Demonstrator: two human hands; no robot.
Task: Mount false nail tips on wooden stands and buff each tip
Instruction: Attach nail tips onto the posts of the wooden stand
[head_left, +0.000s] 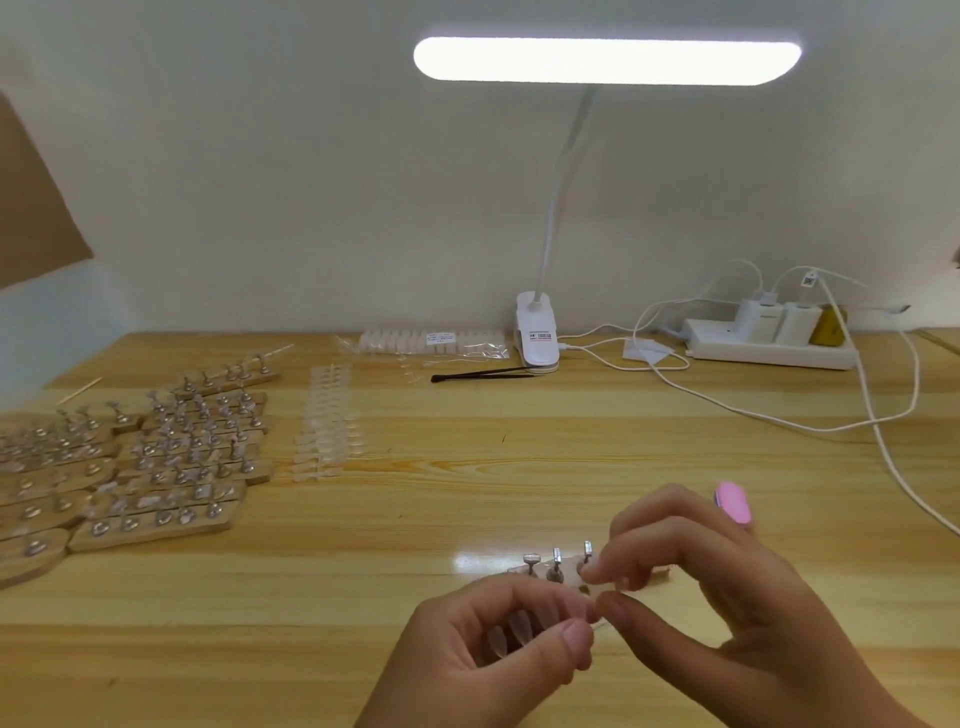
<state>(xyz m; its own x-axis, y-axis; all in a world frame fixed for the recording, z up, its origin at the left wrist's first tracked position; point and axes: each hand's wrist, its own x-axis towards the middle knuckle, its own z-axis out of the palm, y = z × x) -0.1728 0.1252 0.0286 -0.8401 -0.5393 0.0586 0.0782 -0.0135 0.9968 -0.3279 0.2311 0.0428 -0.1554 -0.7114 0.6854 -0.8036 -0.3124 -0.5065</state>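
Table (467, 493): pale wood-grain top, glossy, with a light glare near the front middle.
Cardboard (31, 197): brown sheet at the far left, cut off by the frame edge.
Stick (79, 391): thin wooden stick, lying beside the stands at the back left.
Wooden stands (171, 467): many flat blocks packed side by side, each with a row of small metal pegs; some pegs carry clear tips, the leftmost blocks are cut off.
Loose tips (324, 426): clear and whitish, laid in short rows just right of the stands.
Bag (431, 343): clear plastic pack of tips with a label, against the wall.
Tweezers (483, 373): black, thin, lying in front of the bag; type hard to make out.
Left hand (493, 644): fingers curled over spare tips (519, 631) in the palm; thumb and forefinger pinch the nail tip.
Lamp (537, 338): white clip base, bent neck, long lit bar overhead.
Working stand (556, 566): near the front edge; three metal pegs show, the rest hidden behind the right hand.
Nail tip (597, 617): clear, blurred, between both hands, just in front of the working stand.
Right hand (701, 587): fingers curled; thumb and forefinger pinch the nail tip's other end.
Buffer (733, 501): pink, rounded, showing past the right hand's fingers; whether held cannot be told.
Power strip (769, 348): white, with plugged chargers and white cables (779, 423) trailing over the table.
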